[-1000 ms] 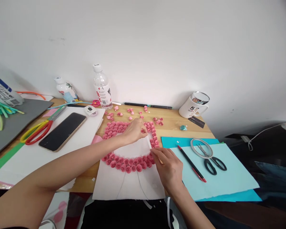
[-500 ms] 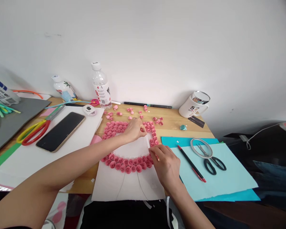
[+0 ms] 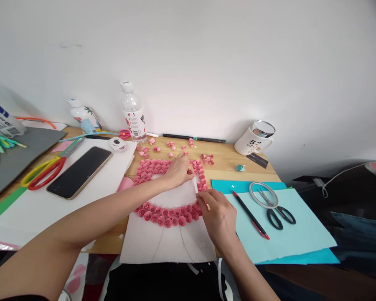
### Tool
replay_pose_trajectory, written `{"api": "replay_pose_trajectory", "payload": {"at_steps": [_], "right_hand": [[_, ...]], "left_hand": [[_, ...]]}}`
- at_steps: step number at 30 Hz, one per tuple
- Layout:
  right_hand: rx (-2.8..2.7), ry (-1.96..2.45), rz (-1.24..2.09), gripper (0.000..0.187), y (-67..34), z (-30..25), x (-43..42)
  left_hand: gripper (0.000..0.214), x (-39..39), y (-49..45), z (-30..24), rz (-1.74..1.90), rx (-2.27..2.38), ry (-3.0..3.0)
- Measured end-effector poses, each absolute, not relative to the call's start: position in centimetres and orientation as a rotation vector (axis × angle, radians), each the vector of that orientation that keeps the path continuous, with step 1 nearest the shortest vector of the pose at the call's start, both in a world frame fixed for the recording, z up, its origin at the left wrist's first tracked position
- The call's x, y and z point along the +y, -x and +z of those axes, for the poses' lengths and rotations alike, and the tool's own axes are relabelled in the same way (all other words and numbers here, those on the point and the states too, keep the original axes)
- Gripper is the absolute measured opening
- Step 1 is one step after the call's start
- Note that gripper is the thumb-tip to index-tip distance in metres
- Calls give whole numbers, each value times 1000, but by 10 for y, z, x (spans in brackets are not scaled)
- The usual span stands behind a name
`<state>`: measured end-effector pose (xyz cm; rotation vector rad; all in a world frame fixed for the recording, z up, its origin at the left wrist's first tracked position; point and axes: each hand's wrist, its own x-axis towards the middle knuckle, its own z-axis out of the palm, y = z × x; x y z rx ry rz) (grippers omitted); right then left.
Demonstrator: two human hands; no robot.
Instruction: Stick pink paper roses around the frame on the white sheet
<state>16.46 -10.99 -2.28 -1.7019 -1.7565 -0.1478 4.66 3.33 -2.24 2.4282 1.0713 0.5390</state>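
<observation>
The person's left hand (image 3: 179, 172) and, nearer the body, right hand (image 3: 219, 213) each appear to pinch an end of a narrow white strip (image 3: 195, 185), which spans between their fingertips over the white sheet (image 3: 138, 246), beside pink paper roses (image 3: 168, 223) left of the right hand. The step looks like lining up the strip; the next move likely calls for keeping it straight against the sheet.

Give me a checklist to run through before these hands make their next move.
1. Left hand gripping the white strip at its far end: ok.
2. Right hand pinching the near end: ok.
3. Strip stuck down to the white sheet: cannot tell.
4. Black-handled scissors clear of the white ring: not ok, they overlap.
5. Clear bottle upright and capped: ok.
6. Phone off that sheet: ok.
</observation>
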Motion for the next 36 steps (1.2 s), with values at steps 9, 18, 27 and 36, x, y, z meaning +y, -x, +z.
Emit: {"api": "replay_pose_trajectory", "payload": {"at_steps": [9, 18, 27, 36], "right_hand": [[-1006, 1565, 395, 20, -190, -13, -114], [-800, 1423, 665, 26, -184, -23, -121], [-1215, 1508, 705, 16, -172, -24, -125], [-1272, 1370, 522, 20, -162, -10, -123]], "left_hand": [[10, 14, -22, -15, 713, 893, -2476], [15, -19, -21, -1, 310, 766, -2359], [36, -17, -27, 10, 415, 967, -1677], [25, -28, -20, 1, 312, 851, -2480]]}}
